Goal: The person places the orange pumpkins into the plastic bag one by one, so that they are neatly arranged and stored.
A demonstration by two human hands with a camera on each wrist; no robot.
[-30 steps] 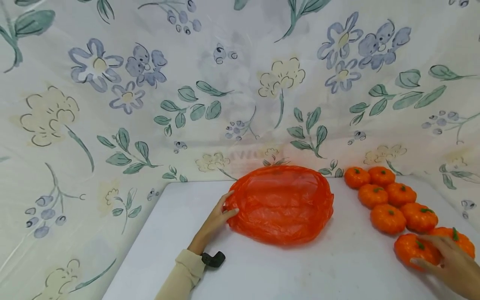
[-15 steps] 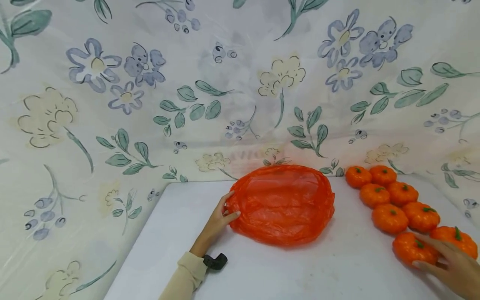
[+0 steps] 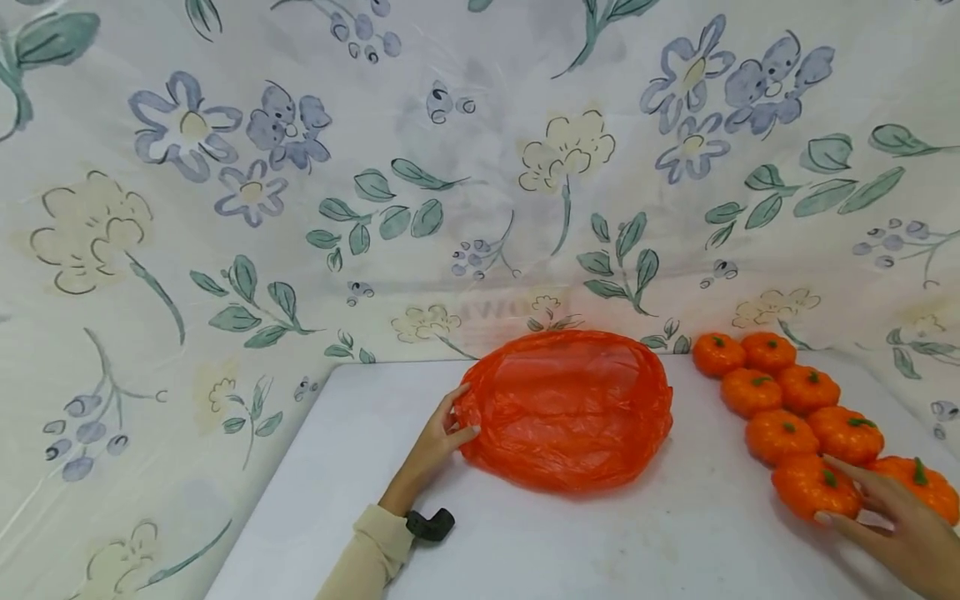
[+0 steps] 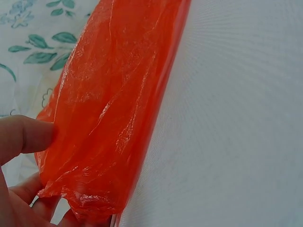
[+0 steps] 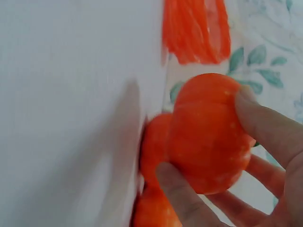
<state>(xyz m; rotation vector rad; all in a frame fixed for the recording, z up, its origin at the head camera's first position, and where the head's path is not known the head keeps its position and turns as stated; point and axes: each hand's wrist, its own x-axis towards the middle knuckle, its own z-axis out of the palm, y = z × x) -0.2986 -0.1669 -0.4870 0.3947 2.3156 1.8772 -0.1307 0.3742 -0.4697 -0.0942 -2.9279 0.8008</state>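
A thin, see-through red plastic bag (image 3: 570,408) lies puffed out on the white table, near its back edge. My left hand (image 3: 431,442) holds the bag's left end; in the left wrist view the thumb (image 4: 35,135) presses on the film, and the fingers lie partly behind the crumpled end. On the right, my right hand (image 3: 903,521) grips a small orange toy pumpkin (image 3: 813,492) with a green stem. From the right wrist view, thumb and fingers clasp this pumpkin (image 5: 208,135) from opposite sides, and it appears lifted off the table.
Several more orange pumpkins (image 3: 780,436) stand in two rows along the table's right side, one (image 3: 918,487) just behind the right hand. A flower-patterned sheet (image 3: 450,208) hangs behind the white table (image 3: 570,550). A black band (image 3: 431,525) is on the left wrist.
My right hand has moved the gripped pumpkin slightly left and up in the head view, towards the front of the row. The left hand and the bag stay nearly still.
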